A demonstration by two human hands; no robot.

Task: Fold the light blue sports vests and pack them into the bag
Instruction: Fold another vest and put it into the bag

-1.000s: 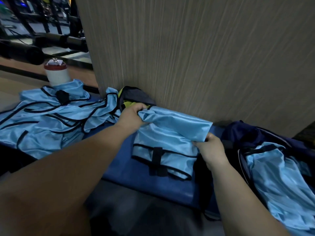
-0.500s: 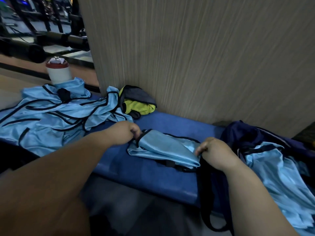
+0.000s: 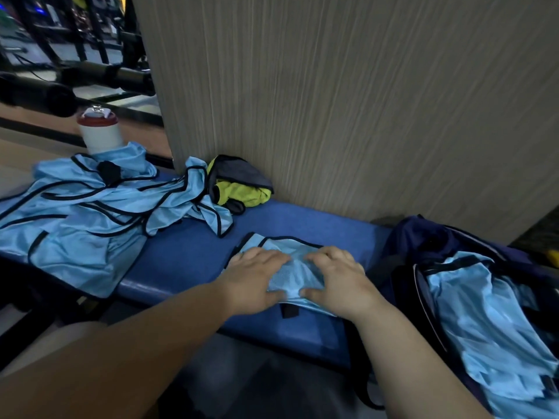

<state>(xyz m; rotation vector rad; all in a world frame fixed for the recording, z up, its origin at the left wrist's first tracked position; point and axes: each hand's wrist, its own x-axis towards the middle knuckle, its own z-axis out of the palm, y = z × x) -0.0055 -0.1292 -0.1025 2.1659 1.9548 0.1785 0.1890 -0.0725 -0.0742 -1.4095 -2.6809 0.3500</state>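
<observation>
left hand [image 3: 252, 281]: flat, fingers spread | right hand [image 3: 338, 279]: flat, palm down

Head view, downward, close over bench [image 3: 193, 255]

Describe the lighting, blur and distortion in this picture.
Head view: dim, cool lighting; the grey wood-grain wall panel bows from wide-angle distortion; the shiny light blue vest pile shows soft sheen, no glare; light blue fabric in the dark navy bag blurs toward the corner.

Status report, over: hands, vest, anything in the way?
Left hand and right hand flat, pressing folded vest. Bag open at right. Nothing lies between them.
</observation>
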